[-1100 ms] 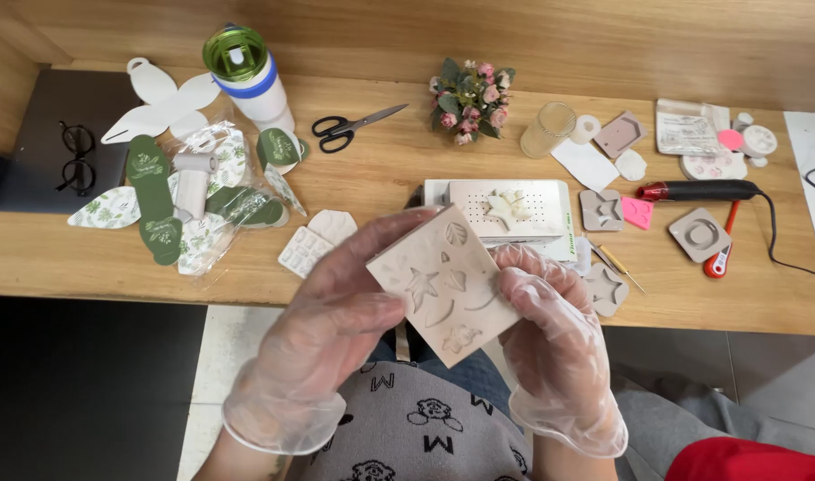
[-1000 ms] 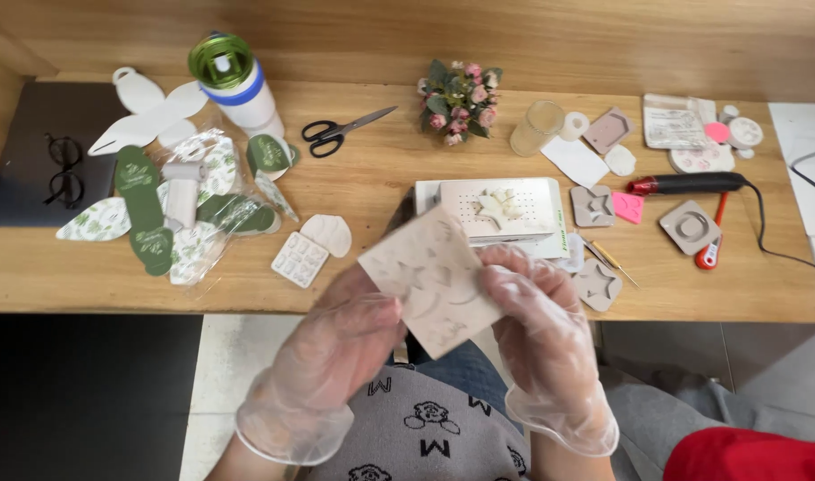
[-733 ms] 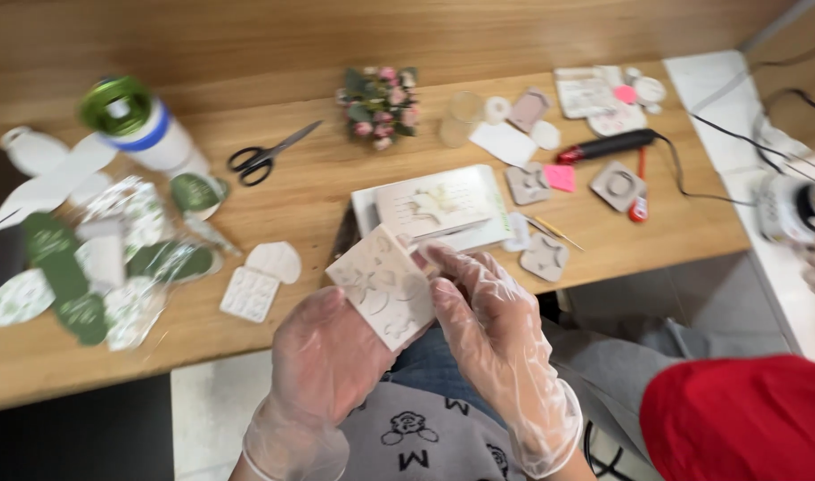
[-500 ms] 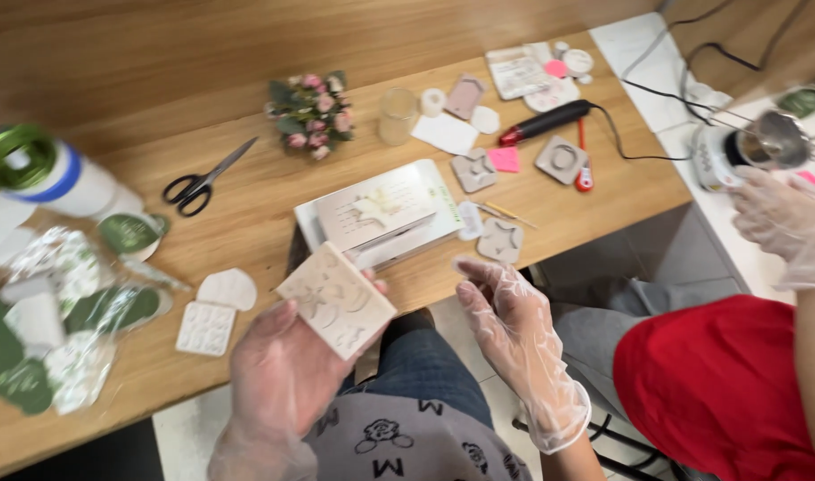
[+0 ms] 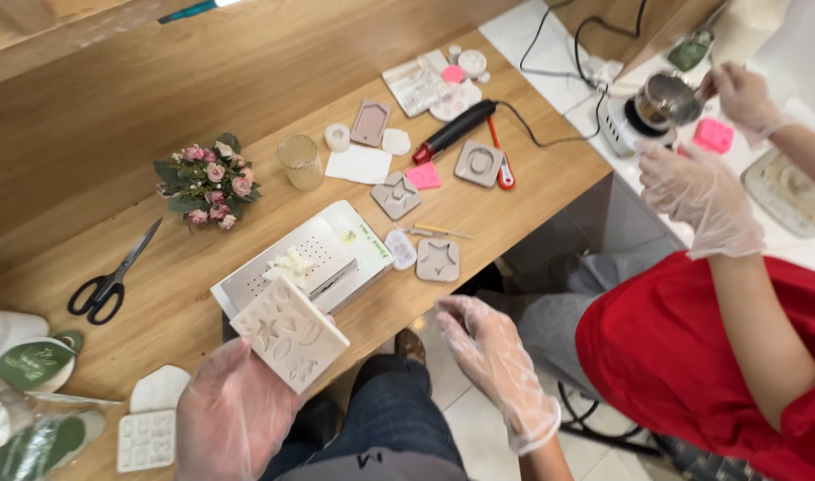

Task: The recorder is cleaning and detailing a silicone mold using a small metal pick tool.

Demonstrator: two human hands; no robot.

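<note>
- A white flat box lies near the table's middle, its lid dotted with small holes, with a small green and yellow label on its right side.
- Green oval tags with pale script lie at the near left, some inside a clear plastic bag.
- A printed packet, white with grey print, lies at the far right.

left hand: covered by a thin, clear disposable glove; film wrinkled and glossy.
right hand: same clear glove, creased; cuff ends loose and bunched at the wrist, toward 5 o'clock.
forearms: no sleeve is seen past the glove cuffs.
legs: dark blue denim, seen at 6 o'clock between the hands.
top: grey fabric with a dark printed pattern, cut off by the bottom edge.
</note>
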